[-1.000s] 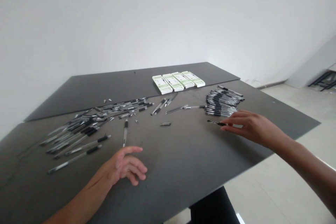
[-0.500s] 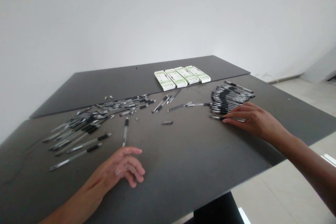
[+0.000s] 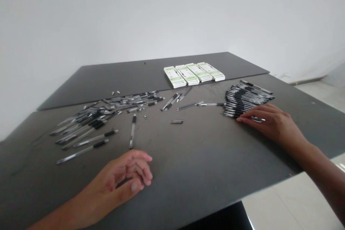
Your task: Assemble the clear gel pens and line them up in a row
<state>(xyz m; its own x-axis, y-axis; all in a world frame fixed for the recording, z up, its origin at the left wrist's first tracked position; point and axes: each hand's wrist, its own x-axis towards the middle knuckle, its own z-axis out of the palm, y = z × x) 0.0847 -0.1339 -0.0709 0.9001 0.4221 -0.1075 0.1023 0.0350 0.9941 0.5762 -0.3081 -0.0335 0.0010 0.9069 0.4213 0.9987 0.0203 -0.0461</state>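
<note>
My left hand [image 3: 126,174] is half curled above the table near its front edge, fingers apart and holding nothing. Just beyond it lies a single pen [image 3: 133,131]. At the right, my right hand [image 3: 269,119] has its thumb and fingers closed on a pen [image 3: 258,119] at the near end of a row of pens [image 3: 246,97]. That row lies side by side with dark grips aligned. A loose pile of clear pens with black grips [image 3: 83,125] spreads over the left. One short clear pen cap [image 3: 176,122] lies between the hands.
Several flat white-and-green boxes [image 3: 187,74] lie together on the rear table section. More pens [image 3: 171,101] and small pieces are scattered mid-table. The grey table [image 3: 188,158] has its front edge close to me; a white wall stands behind.
The view has shifted slightly. My left thumb has come into sight below its fingers. My right hand's pen now lies closer against the row.
</note>
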